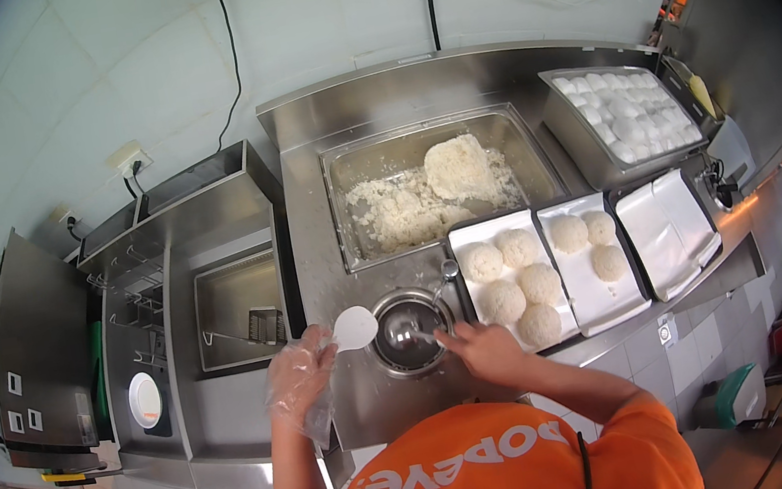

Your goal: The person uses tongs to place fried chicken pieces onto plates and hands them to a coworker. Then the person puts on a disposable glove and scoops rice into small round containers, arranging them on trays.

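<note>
My left hand (302, 375), in a clear plastic glove, grips a white plastic rice paddle (355, 328) beside a round steel container (376, 357). My bare right hand (487, 351) holds a thin metal handle (425, 336) whose rounded, shiny end sits over the dark inside of that container; the tool's exact kind is unclear. Another metal utensil with a round knob (449, 270) leans on the container's rim. Behind them a rectangular steel pan (337, 214) holds loose cooked rice (398, 217) and a larger clump (458, 168). Right of the container, rounded rice mounds (539, 283) rest on a paper-lined tray (464, 235).
A second lined tray (594, 313) carries 3 mounds; beyond it lies a paper-lined tray (666, 234). A deep steel pan (576, 141) of white rounded bundles (624, 107) stands back right. Left is a fryer-like steel basin (224, 292) with a wire basket (266, 325) and a white bowl (146, 399).
</note>
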Available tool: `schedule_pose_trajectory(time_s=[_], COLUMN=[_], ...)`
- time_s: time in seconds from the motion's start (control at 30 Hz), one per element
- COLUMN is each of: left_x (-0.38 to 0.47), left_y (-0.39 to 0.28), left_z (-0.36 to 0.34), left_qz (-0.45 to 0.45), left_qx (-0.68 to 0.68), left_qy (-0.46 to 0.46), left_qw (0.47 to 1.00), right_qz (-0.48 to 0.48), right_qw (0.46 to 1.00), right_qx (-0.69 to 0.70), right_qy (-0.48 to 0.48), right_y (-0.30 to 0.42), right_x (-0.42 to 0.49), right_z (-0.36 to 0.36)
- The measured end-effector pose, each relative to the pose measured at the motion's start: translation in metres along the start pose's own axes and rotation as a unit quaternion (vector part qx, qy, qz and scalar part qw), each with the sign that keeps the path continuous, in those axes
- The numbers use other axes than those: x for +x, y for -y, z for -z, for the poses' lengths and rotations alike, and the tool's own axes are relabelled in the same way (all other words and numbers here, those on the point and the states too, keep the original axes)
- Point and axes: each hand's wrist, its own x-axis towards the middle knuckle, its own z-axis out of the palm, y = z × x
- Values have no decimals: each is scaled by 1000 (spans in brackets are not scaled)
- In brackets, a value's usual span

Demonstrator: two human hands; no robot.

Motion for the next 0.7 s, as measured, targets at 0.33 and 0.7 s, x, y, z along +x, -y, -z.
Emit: schedule_pose_trajectory(time_s=[0.33, 0.7], left_x=[68, 110], left_y=[26, 67], left_z=[-5, -36], left_qz=[76, -8], left_qx=[-163, -171], left_qy=[-64, -148], left_qw=[982, 974], right_qz=[-78, -193], right_qw=[994, 915], right_qx=[-6, -212], right_qy=[-79, 285], right_y=[-124, -220], right_x=[94, 259], right_z=[60, -30])
